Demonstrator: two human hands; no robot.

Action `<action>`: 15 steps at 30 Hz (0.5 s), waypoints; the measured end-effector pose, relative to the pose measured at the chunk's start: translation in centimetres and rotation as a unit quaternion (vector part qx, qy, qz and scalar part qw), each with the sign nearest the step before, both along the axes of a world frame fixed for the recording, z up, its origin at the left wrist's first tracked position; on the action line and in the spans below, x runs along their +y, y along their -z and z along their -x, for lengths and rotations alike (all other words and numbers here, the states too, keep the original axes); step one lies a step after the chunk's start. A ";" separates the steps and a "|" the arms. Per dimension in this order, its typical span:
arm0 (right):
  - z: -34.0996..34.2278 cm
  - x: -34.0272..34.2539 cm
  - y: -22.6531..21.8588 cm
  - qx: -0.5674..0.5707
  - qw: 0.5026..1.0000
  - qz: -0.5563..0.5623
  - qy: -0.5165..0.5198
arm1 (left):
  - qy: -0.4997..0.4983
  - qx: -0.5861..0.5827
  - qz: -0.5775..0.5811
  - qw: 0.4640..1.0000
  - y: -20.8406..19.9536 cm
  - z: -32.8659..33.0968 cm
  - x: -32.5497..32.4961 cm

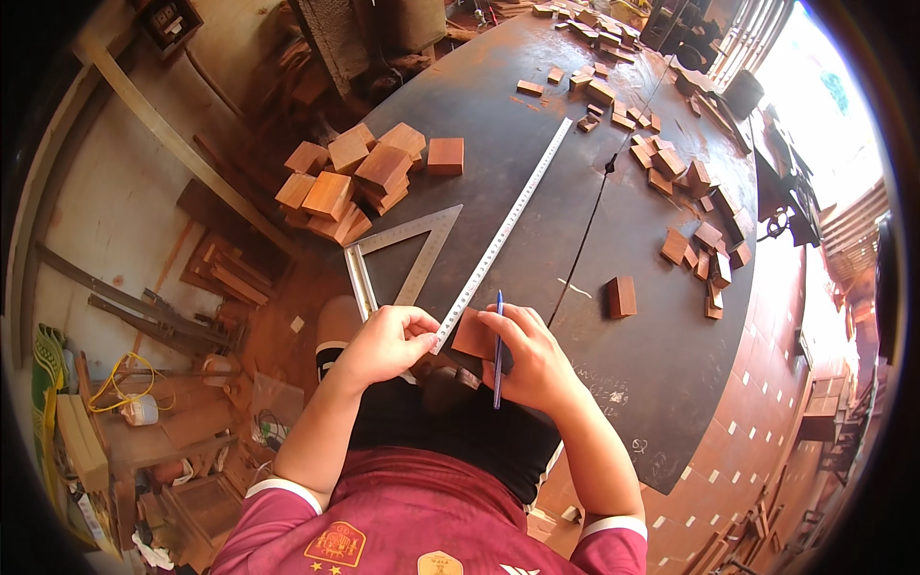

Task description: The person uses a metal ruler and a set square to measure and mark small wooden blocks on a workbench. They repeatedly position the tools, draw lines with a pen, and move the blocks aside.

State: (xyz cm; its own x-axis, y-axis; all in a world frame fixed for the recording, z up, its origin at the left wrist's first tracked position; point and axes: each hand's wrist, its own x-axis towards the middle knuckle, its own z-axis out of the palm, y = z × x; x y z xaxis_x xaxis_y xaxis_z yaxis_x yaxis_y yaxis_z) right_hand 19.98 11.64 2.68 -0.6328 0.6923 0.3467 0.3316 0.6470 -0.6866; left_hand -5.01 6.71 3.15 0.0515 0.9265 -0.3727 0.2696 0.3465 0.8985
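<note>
A long pale metal ruler (517,209) lies slantwise across the dark table, its near end by my body. The thumb and fingers of my left hand (383,342) pinch that near end. My right hand (540,364) has a blue pen (497,374) between its fingers, the pen standing nearly upright. Under the same hand, at the table's near edge, sits a reddish wooden block (471,335), partly covered by the fingers. The block is just right of the ruler. Beyond my left hand a metal triangular square (428,259) rests on the table.
Wooden blocks are piled (383,168) at the table's left edge, and one single block (621,297) stands to the right. Several more blocks (674,246) spread along the right and far sides. A dark slot (596,206) runs along the tabletop (661,383). Timber and a yellow cable (120,383) are at left.
</note>
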 end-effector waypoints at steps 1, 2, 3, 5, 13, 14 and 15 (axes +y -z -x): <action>0.0 0.0 0.0 -0.004 1.000 -0.002 -0.005 | 0.001 -0.006 0.005 1.000 -0.1 0.0 -0.1; 0.0 -0.1 -0.1 -0.005 1.000 -0.002 -0.007 | 0.002 -0.013 0.009 1.000 -0.1 0.0 -0.2; 0.0 -0.1 -0.1 -0.004 1.000 -0.003 -0.008 | -0.003 -0.004 0.001 1.000 -0.3 -0.1 -0.2; 0.0 -0.1 -0.1 -0.001 1.000 -0.005 -0.011 | -0.013 0.015 -0.014 1.000 -0.6 -0.5 -0.2; 0.0 0.0 -0.1 0.004 1.000 0.001 -0.025 | -0.066 0.031 -0.067 0.995 0.9 -1.8 -0.7; -0.1 0.0 0.0 0.003 1.000 0.002 -0.022 | -0.067 0.037 -0.068 0.995 0.8 -1.9 -0.7; 0.0 0.0 0.1 0.002 1.000 0.002 -0.019 | -0.066 0.041 -0.069 0.995 0.7 -1.9 -0.7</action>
State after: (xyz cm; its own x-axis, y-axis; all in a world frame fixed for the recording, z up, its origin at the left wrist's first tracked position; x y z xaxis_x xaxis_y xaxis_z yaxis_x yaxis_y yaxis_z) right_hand 20.02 11.60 2.59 -0.6573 0.6692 0.3467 0.3043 0.6565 -0.6902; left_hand -3.08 6.05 2.41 -0.0994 0.9657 -0.2401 0.3051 0.2592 0.9163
